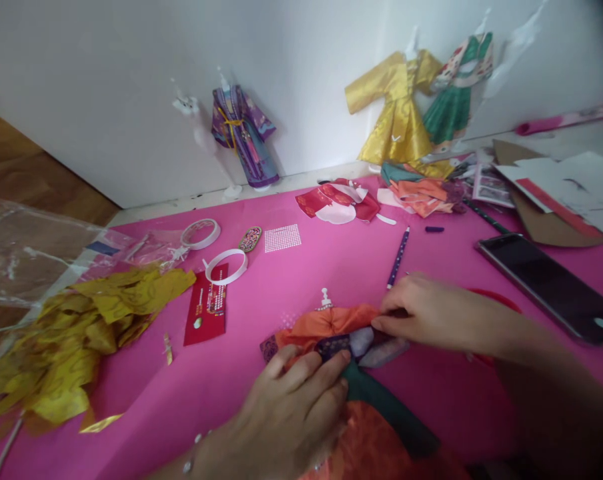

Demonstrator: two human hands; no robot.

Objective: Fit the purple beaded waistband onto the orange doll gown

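Note:
A small doll dress (334, 322) lies at the near middle of the table, orange at the top, dark purple at the waist, green and orange below. Above its collar pokes a white neck peg (324, 298). My left hand (296, 400) curls over the dress, fingertips pressing at the waist; its thumb is hidden. My right hand (421, 313) is closed, thumb and index finger pinched at the right edge of the dress, beside a greyish-lilac piece of cloth (384, 351). Exactly what lies between those fingertips is hard to see.
Left are yellow fabric scraps (96, 333), white tape rings (226, 267) and a red card (206, 307). Dressed doll stands, including a purple robe (244, 137) and yellow dress (396, 100), lean at the wall. A pencil (399, 257) and phone (546, 283) lie right.

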